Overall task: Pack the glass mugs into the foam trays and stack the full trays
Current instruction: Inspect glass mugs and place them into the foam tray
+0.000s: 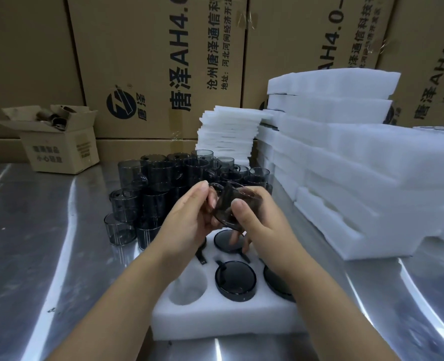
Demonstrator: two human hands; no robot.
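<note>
A dark smoked glass mug (227, 204) is tilted in the air above a white foam tray (215, 321). My left hand (189, 217) pinches its handle side, and my right hand (262, 220) grips its body with the thumb on the glass. The tray lies in front of me on the steel table. Several of its round holes hold mugs (235, 280), and one hole (188, 287) at the front left is empty. A cluster of loose dark mugs (158, 188) stands behind the tray.
Stacks of full foam trays (358, 178) rise at the right. A pile of thin foam sheets (226, 131) sits behind the mugs. An open small carton (57, 142) stands at the back left. Big cardboard boxes (150, 61) wall the back.
</note>
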